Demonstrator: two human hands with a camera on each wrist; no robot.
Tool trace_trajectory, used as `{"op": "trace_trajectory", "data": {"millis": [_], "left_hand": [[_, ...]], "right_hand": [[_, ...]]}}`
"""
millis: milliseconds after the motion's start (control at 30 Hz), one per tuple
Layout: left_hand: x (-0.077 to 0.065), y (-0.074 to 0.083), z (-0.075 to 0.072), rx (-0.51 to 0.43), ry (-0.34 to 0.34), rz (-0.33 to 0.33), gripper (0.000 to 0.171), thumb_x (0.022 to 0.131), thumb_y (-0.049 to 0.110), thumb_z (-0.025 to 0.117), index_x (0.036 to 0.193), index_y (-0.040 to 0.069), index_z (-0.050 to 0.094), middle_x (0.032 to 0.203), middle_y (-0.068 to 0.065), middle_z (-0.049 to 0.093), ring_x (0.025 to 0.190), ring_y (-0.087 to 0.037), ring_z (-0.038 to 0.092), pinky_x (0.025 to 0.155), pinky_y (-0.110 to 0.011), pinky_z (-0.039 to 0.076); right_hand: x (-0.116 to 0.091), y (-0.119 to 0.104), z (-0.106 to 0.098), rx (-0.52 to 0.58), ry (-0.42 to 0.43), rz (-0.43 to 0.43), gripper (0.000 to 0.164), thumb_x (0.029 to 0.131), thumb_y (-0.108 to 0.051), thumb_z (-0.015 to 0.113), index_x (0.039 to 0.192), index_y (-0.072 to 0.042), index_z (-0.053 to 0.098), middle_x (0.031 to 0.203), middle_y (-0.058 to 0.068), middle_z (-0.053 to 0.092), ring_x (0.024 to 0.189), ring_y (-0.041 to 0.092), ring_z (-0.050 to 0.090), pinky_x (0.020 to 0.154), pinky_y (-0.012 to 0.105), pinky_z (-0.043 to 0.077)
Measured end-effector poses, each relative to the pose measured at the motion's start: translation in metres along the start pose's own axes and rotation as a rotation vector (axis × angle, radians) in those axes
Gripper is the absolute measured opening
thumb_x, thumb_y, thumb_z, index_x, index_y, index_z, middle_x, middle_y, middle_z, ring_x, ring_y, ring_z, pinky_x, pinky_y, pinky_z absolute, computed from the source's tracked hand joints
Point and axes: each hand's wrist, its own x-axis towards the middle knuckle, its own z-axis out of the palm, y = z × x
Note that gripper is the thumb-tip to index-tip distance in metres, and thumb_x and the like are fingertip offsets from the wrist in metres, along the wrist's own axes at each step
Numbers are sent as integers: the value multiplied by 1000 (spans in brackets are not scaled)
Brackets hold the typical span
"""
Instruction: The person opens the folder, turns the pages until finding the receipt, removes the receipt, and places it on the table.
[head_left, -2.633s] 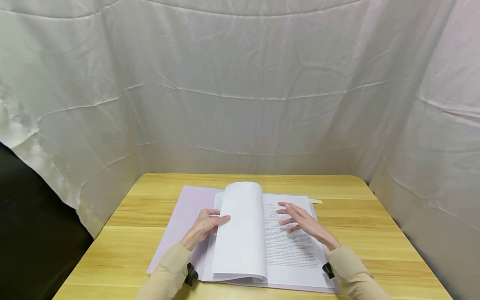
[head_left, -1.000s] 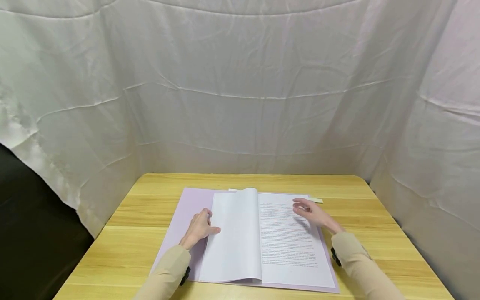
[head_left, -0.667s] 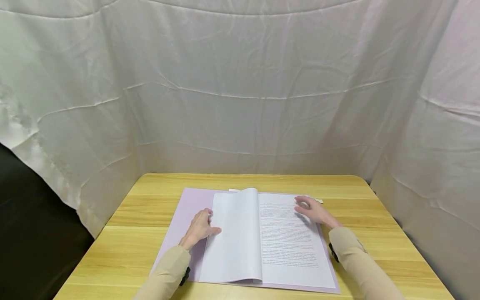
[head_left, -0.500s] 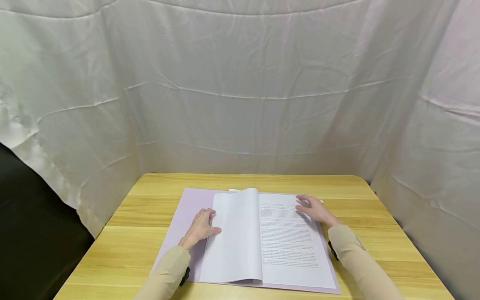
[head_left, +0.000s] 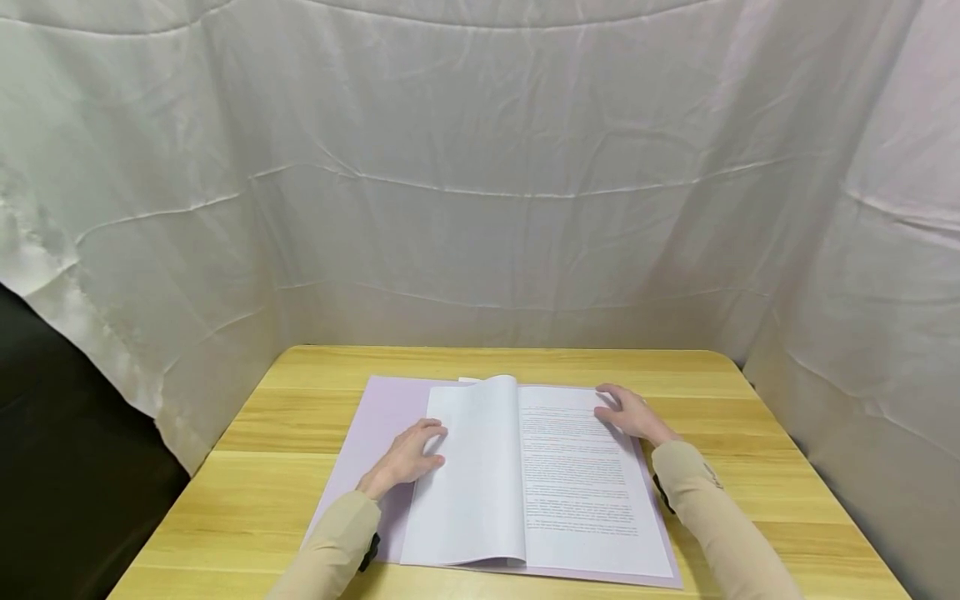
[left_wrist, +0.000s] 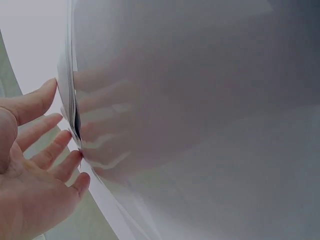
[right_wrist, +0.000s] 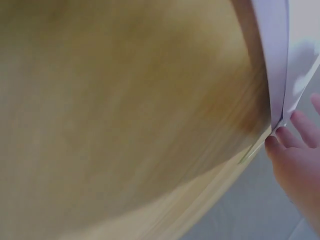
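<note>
A lilac folder [head_left: 390, 400] lies spread on the table, holding a sheaf of white paper. Turned-over pages [head_left: 472, 475] curve across to the left, blank side up; on the right is a printed page [head_left: 577, 492]. My left hand [head_left: 407, 454] is at the outer edge of the turned pages, fingers loosely spread. In the left wrist view, the thumb and fingertips [left_wrist: 72, 155] meet that page edge. My right hand [head_left: 632, 415] is at the printed page's upper right corner, fingers gently bent. The right wrist view shows its fingertips [right_wrist: 281, 132] by the folder's corner.
The wooden table [head_left: 750, 483] has rounded far corners. Grey-white cloth [head_left: 480, 208] hangs behind it and at both sides. A small white tab [head_left: 468, 380] sticks out above the turned pages. Something black [head_left: 60, 467] fills the lower left.
The pages that were rolled up and held by my left hand now lie lower on the left, and those fingers have loosened. My right hand has moved to the far right corner, covering a pale tab.
</note>
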Motion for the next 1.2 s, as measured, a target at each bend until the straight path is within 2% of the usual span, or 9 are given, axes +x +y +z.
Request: {"op": "trace_trajectory", "data": {"millis": [100, 267, 367, 633, 833, 1200], "left_hand": [[-1, -1, -1, 7, -29, 10, 50, 92, 11, 70, 136, -8, 56, 148, -28, 48, 138, -50, 43, 115, -68, 32], [-4, -1, -3, -4, -94, -20, 63, 93, 24, 71, 143, -6, 49, 156, -27, 40, 146, -50, 33, 120, -70, 21], [-6, -1, -3, 7, -126, -36, 73, 89, 30, 76, 146, -5, 46, 159, -26, 35, 149, -49, 28, 122, -69, 16], [-7, -1, -4, 53, -173, -47, 97, 76, 38, 87, 151, -3, 41, 163, -23, 29, 152, -46, 23, 123, -69, 15], [-8, 0, -4, 57, -181, -56, 100, 74, 38, 89, 151, -2, 40, 164, -22, 28, 153, -45, 22, 124, -67, 14], [-9, 4, -5, 54, -177, -61, 99, 74, 35, 89, 151, -2, 40, 164, -23, 28, 153, -45, 22, 124, -67, 14]], "right_hand": [[1, 1, 0, 4, 1, 7, 53, 99, -17, 61, 143, 10, 46, 148, 37, 44, 140, 57, 35, 118, 68, 28], [3, 2, 1, -6, 28, -22, 52, 98, -14, 62, 141, 11, 47, 145, 37, 47, 139, 56, 38, 117, 67, 30], [4, 2, 0, -18, 41, -37, 52, 97, -14, 64, 140, 12, 48, 144, 37, 48, 138, 57, 39, 117, 67, 30], [8, 5, 0, -40, 79, -70, 51, 93, -10, 67, 136, 13, 52, 139, 37, 52, 134, 56, 43, 115, 67, 32], [9, 4, 0, -37, 106, -47, 50, 91, -9, 70, 134, 11, 55, 133, 36, 52, 127, 55, 46, 111, 68, 35], [14, -1, -1, -86, 182, 4, 47, 86, -4, 73, 129, 10, 60, 128, 34, 53, 118, 50, 51, 104, 64, 41]]}}
